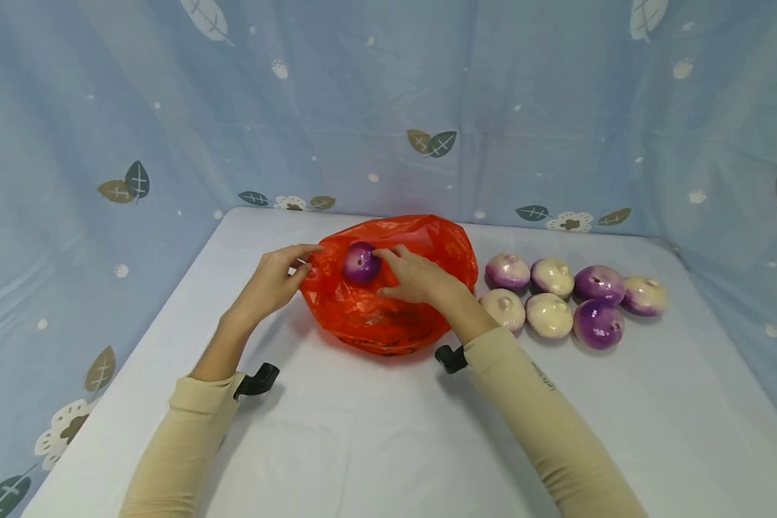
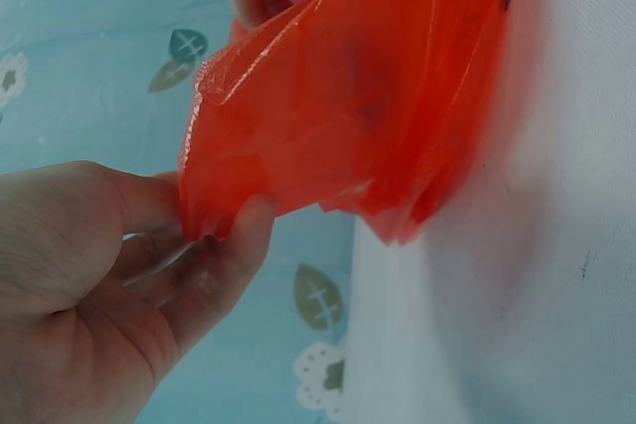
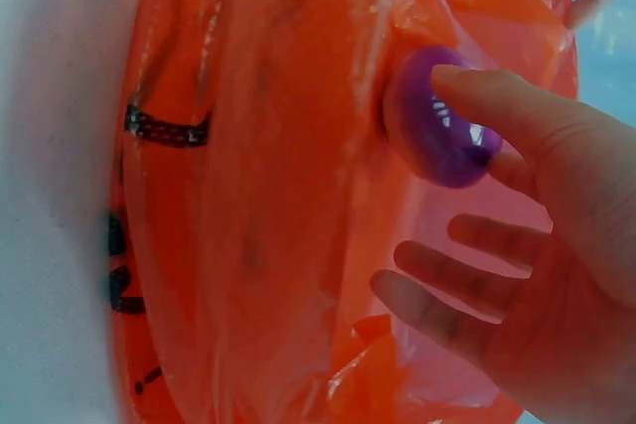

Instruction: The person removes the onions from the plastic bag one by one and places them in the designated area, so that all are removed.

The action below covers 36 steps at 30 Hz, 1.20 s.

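A red plastic bag (image 1: pixel 388 316) with black print stands with its mouth spread wide. My left hand (image 1: pixel 275 280) pinches its left rim; in the left wrist view the fingers (image 2: pixel 234 255) and thumb close on the thin plastic. Within the bag's mouth is a glossy purple onion (image 1: pixel 361 262), also seen in the right wrist view as a purple onion (image 3: pixel 442 121). My right hand (image 1: pixel 421 277) reaches over the bag's right side, fingertips right at the onion. In the right wrist view its thumb overlaps the onion, while the other fingers (image 3: pixel 437 300) are loosely spread.
Several purple and cream onions (image 1: pixel 550 315) sit in two rows to the right of the bag, beside my right forearm. White cloth (image 1: pixel 362 439) covers the table. A blue curtain (image 1: pixel 362 86) with leaf prints hangs behind and at both sides.
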Motion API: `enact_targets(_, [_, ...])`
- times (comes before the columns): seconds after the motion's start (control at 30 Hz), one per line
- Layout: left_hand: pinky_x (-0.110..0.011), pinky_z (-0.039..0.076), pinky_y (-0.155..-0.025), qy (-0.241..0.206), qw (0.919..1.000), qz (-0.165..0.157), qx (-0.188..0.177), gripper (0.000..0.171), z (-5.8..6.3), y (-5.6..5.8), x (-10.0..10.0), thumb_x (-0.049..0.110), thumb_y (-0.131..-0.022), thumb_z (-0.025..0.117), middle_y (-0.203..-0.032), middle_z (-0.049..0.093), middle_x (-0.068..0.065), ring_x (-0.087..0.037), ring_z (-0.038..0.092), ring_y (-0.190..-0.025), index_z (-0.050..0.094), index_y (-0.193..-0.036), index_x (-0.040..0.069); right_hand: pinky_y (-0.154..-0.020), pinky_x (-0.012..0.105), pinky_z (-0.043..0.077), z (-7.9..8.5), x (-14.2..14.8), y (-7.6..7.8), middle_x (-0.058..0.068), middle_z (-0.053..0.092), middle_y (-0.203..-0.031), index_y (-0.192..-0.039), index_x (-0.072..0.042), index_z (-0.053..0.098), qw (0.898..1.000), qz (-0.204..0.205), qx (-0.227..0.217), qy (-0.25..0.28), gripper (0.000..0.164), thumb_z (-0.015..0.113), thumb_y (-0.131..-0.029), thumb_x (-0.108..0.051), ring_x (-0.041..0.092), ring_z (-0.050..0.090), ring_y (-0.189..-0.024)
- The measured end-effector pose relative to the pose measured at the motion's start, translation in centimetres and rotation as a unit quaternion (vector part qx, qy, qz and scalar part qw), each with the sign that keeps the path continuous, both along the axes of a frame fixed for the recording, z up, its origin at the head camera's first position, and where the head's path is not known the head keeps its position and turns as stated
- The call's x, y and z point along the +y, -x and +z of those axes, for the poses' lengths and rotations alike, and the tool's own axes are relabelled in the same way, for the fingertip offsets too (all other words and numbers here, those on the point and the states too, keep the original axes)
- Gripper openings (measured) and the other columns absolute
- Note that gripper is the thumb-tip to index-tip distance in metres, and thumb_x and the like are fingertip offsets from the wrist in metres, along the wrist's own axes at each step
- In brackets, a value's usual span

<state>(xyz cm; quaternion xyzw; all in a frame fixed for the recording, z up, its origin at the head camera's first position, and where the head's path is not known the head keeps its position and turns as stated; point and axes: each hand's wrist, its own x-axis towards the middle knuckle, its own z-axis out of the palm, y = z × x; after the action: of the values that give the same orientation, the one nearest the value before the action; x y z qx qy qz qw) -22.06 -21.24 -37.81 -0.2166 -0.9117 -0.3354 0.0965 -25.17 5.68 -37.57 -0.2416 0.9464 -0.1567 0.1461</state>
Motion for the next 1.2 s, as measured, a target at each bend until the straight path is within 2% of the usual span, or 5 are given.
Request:
enact_targets(0.2, [-0.044,0.061,-0.077,0.004,1.0,-0.002,-0.005,0.036,-0.1,0.1,0.3,-0.003,-0.095,0.052,-0.111,0.07,-0.018,-0.034,0.07,-0.093,0.062,-0.128,0.004,-0.109,0.057,0.043,0.2,-0.4,0.2,0.008,0.028,-0.156,-0.155,-0.032,0.019,1.0,0.014,0.014,0.012,0.082,0.068,-0.09,-0.042,0.033,0.037,-0.143])
enact_targets(0.47, [-0.045,0.061,-0.077,-0.002,1.0,-0.005,0.001,0.037,0.0,0.1,0.2,-0.005,-0.094,0.051,-0.11,0.07,-0.019,-0.035,0.07,-0.092,0.063,-0.128,0.003,-0.111,0.055,0.041,0.1,-1.5,0.1,0.003,0.025,-0.161,-0.154,-0.028,0.028,0.998,0.035,0.057,0.011,0.075,0.067,-0.091,-0.036,0.035,0.028,-0.146])
enact_targets(0.63, [-0.046,0.061,-0.077,-0.002,1.0,-0.005,0.003,0.037,-0.1,0.2,0.2,-0.005,-0.094,0.051,-0.11,0.07,-0.019,-0.035,0.07,-0.092,0.062,-0.128,0.002,-0.112,0.052,0.041,-0.2,-1.7,0.2,0.003,0.023,-0.163,-0.155,-0.027,0.028,0.997,0.041,0.065,0.0,0.074,0.066,-0.092,-0.035,0.032,0.025,-0.147])
enact_targets(0.9, [-0.045,0.061,-0.076,-0.001,1.0,-0.009,-0.003,0.035,0.0,0.1,0.1,-0.003,-0.095,0.052,-0.111,0.07,-0.019,-0.035,0.07,-0.093,0.062,-0.129,0.003,-0.107,0.051,0.047,-0.7,-1.4,0.4,0.004,0.03,-0.153,-0.153,-0.032,0.028,0.998,0.02,0.067,0.001,0.078,0.072,-0.088,-0.036,0.03,0.03,-0.142])
enact_targets(1.2, [-0.043,0.062,-0.074,0.003,1.0,-0.006,-0.001,0.035,-0.2,0.2,0.2,-0.002,-0.095,0.052,-0.11,0.07,-0.018,-0.033,0.07,-0.091,0.062,-0.128,0.003,-0.112,0.047,0.042,-1.2,-1.2,0.8,0.004,0.043,-0.15,-0.143,-0.023,0.034,0.997,0.015,0.066,0.048,0.07,0.074,-0.087,-0.03,0.027,0.039,-0.138])
